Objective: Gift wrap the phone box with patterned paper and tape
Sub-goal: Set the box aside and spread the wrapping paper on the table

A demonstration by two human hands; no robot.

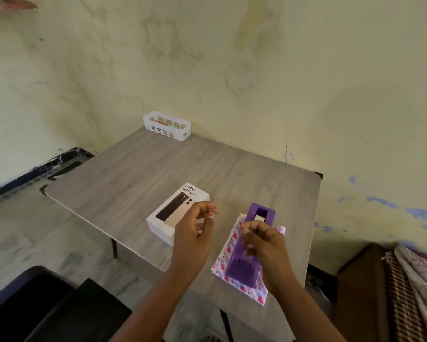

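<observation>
The white phone box lies flat on the wooden table, printed lid up, left of centre. To its right a folded sheet of patterned paper with pink and purple hearts lies under a purple tape dispenser. My left hand hovers over the box's near right corner, thumb and fingertips pinched together. My right hand is held over the middle of the dispenser with its fingers curled in. I see nothing between the fingers of either hand; clear tape would not show here.
A white plastic basket stands at the table's far corner against the wall. A dark chair is at the lower left. A brown cabinet with cloth on it stands at the right. The table's near edge runs just below the paper.
</observation>
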